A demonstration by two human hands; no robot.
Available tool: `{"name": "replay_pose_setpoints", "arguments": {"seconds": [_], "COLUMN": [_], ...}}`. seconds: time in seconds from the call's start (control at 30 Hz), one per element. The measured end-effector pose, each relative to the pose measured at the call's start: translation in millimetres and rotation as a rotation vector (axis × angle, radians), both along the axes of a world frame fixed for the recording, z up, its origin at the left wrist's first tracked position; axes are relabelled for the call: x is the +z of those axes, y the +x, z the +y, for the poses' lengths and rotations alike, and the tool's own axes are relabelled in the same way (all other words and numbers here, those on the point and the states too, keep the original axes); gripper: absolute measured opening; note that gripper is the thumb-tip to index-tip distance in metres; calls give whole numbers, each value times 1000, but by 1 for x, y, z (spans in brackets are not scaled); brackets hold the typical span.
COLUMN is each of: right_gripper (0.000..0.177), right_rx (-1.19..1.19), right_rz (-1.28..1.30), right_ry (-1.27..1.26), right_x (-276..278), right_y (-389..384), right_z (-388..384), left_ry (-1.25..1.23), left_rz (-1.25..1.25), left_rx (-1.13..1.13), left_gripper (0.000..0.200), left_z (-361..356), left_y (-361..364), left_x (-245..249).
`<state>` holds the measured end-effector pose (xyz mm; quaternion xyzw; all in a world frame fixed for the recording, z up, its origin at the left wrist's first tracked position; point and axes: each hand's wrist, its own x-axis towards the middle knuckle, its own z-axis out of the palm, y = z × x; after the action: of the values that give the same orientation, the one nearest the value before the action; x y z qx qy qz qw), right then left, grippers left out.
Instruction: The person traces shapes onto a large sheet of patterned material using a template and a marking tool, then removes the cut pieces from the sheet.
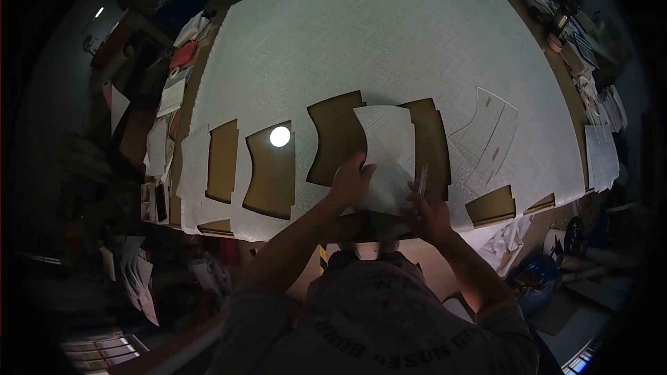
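A pale cut fabric piece [390, 149] with curved sides lies over the cut-out openings near the table's front edge. My left hand [353, 180] is closed on its left edge, with thumb and fingers together. My right hand [427, 212], by the lower right corner of the piece, is closed around a thin, light pen-like tool [422, 179] that points up. White patterned fabric [375, 35] covers the table, and brown board shows through its openings. To the right, a clear template [495, 132] lies flat on the fabric.
Papers and a red item [183, 55] line the table's left edge. More papers [602, 153] and tools lie along the right edge. A bright round light spot [280, 137] falls by one opening. Blue plastic bags [536, 274] stand on the floor at the lower right.
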<state>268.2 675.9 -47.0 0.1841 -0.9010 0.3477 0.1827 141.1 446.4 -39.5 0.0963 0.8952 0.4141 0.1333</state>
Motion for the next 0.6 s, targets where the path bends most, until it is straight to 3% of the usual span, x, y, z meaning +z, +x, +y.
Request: {"name": "replay_pose_setpoints", "arguments": {"seconds": [0.1,0.17,0.27,0.4,0.53,0.57,0.6], "right_gripper": [37,36,34,33,32,32,32], "right_rx": [-233,-303,-312,-367,-501,-537,-586], "right_rz": [86,-113,-45,8,-26,-11,5], "right_ry": [-28,-4,36,173,109,108,115], "right_x": [-20,-34,-37,-50,-51,-49,-46], "right_y": [-2,5,6,-1,-3,-6,-9], "right_z": [2,9,6,5,-16,-26,-35], "left_ry": [-91,-207,-437,-573,-625,-580,-503], "left_rz": [-15,51,87,272,348,461,329], "left_rx": [170,251,289,407,498,452,442], "left_gripper": [33,33,32,23,22,25,31], "left_z": [-80,-148,-229,-350,-461,-496,-566], "left_y": [16,18,15,-12,-49,-56,-74], "left_x": [0,-8,22,11,25,18,-20]}}
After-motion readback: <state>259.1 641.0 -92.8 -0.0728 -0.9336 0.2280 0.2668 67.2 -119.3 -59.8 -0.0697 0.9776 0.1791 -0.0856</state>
